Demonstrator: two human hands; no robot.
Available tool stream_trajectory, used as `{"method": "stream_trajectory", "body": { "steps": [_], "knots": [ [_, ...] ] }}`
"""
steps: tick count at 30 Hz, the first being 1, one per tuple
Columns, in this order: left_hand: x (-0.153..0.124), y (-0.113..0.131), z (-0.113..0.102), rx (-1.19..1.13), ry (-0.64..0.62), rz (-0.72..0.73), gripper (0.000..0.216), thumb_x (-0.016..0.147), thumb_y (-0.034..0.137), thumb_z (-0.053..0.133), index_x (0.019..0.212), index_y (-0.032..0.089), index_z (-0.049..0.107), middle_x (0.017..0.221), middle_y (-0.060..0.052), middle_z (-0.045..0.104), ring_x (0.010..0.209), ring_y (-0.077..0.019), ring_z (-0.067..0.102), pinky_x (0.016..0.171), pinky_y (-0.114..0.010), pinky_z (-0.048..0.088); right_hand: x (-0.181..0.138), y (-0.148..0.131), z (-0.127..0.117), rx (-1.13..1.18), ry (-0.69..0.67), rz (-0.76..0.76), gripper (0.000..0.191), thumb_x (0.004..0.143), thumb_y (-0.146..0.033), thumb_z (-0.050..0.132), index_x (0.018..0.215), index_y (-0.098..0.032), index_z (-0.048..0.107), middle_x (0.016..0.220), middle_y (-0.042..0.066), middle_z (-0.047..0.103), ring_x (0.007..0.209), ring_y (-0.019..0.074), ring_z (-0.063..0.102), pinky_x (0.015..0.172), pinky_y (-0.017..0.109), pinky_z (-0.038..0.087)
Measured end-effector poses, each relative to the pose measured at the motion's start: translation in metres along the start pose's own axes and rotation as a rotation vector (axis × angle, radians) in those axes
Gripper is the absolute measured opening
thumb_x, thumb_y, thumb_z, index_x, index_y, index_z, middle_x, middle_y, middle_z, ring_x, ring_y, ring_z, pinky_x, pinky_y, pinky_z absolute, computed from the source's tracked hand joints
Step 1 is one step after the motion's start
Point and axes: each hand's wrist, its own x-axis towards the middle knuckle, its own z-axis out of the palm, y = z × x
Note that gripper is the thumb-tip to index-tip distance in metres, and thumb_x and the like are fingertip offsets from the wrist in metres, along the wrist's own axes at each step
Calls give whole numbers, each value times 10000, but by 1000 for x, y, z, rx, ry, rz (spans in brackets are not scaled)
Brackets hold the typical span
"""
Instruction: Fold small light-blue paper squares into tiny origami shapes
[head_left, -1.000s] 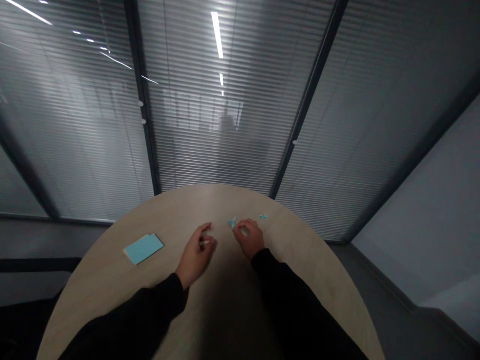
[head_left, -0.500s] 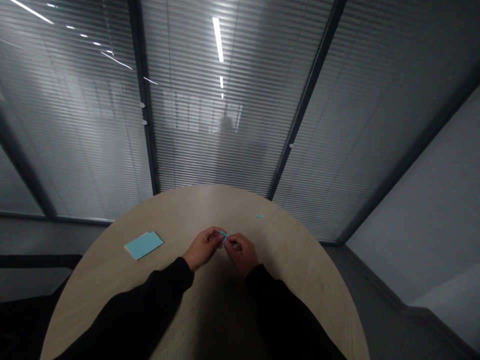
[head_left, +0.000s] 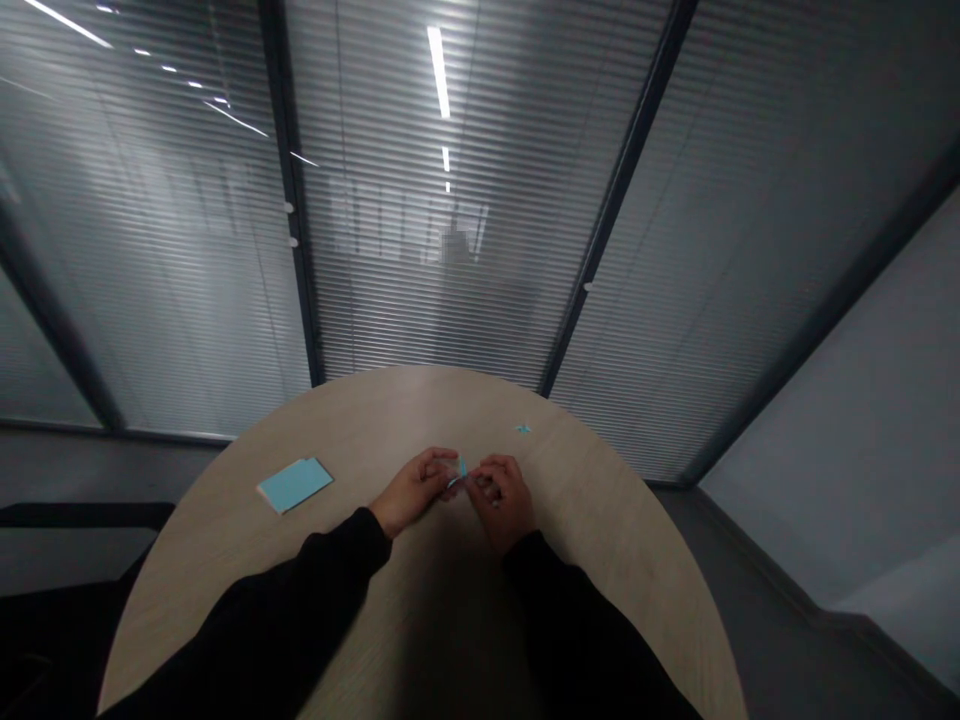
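Between my two hands, over the middle of the table, is a small piece of light blue folded paper. The thumb and fingers of my left hand pinch its left side, where a pale edge shows. On its other side, my right hand grips it with bent fingers. Fingertips cover much of the paper, so its full shape is hidden. Beyond my right hand lies a tiny blue folded paper piece with pointed ends. A stack of light blue paper sheets rests to the left of my left hand.
The round wooden table fills the lower middle. Glass panels with blinds stand behind its far edge. A dark chair is at the left, and a pale wall rises on the right.
My hands have moved slightly apart, the right one shifting right. The held paper has turned, and one blue part now points up between the fingers. The view has shifted a little.
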Motion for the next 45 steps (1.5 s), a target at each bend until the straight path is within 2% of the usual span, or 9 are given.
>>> {"method": "stream_trajectory", "body": {
  "steps": [3, 8, 13, 19, 24, 34, 38, 42, 45],
  "knots": [
    [-3, 2, 2, 32, 75, 37, 433, 758, 440, 714, 1052, 173, 541, 798, -22, 641, 671, -125, 599, 637, -253, 461, 1, -2, -1, -18, 1, 25, 138, 838, -312, 595, 830, -189, 656, 885, 52, 613, 662, 134, 602, 504, 215, 493],
    [-10, 4, 3, 327, 74, 78, 324, 779, 398, 689, 975, 143, 648, 710, -11, 629, 556, -95, 518, 531, -213, 383, 1, -5, -1, -31, -18, 30, 135, 834, -302, 579, 815, -187, 646, 791, 34, 631, 639, 135, 599, 502, 207, 483],
    [-12, 6, 3, 481, 90, 129, 293, 833, 395, 619, 950, 141, 710, 764, -61, 689, 670, -150, 590, 633, -260, 447, 0, -7, 0, 1, -53, 31, 154, 838, -312, 571, 839, -186, 659, 802, 36, 644, 642, 133, 601, 502, 204, 480],
    [-9, 1, 0, 363, 185, 164, 279, 784, 386, 682, 935, 152, 703, 805, -64, 708, 726, -167, 630, 710, -283, 491, 0, -9, 1, 13, -91, 21, 120, 828, -294, 573, 824, -195, 641, 788, 33, 639, 627, 134, 598, 497, 209, 477],
    [-11, 2, 2, 362, 230, 133, 299, 769, 413, 688, 903, 147, 715, 789, -64, 714, 707, -172, 629, 691, -287, 493, 0, -10, 2, 14, -128, -13, 107, 835, -280, 571, 817, -201, 639, 780, 26, 620, 636, 131, 587, 508, 207, 467],
    [-13, 2, 5, 551, 213, 203, 265, 819, 390, 629, 886, 152, 727, 754, -48, 698, 667, -153, 595, 663, -264, 466, -3, -7, 3, -21, -136, -44, 112, 848, -270, 566, 845, -198, 652, 786, 25, 622, 632, 129, 580, 531, 212, 467],
    [-13, 2, 3, 556, 205, 225, 261, 821, 385, 629, 898, 161, 738, 776, -52, 714, 682, -161, 609, 677, -266, 475, -1, -7, 1, -29, -177, -72, 143, 885, -295, 543, 885, -206, 655, 828, 38, 646, 672, 140, 597, 563, 226, 476],
    [-14, 3, 2, 542, 198, 193, 258, 821, 380, 630, 907, 163, 740, 794, -60, 729, 693, -168, 622, 678, -272, 478, 0, -7, -1, -41, -203, -132, 213, 937, -277, 460, 919, -209, 661, 877, 55, 676, 791, 172, 629, 699, 277, 497],
    [-15, 2, 2, 548, 170, 203, 253, 817, 388, 637, 897, 172, 742, 790, -57, 730, 709, -172, 630, 696, -278, 483, 0, -7, -1, -70, -158, -87, 205, 925, -303, 490, 918, -203, 668, 866, 60, 685, 755, 176, 635, 673, 281, 501]
  ]
}}
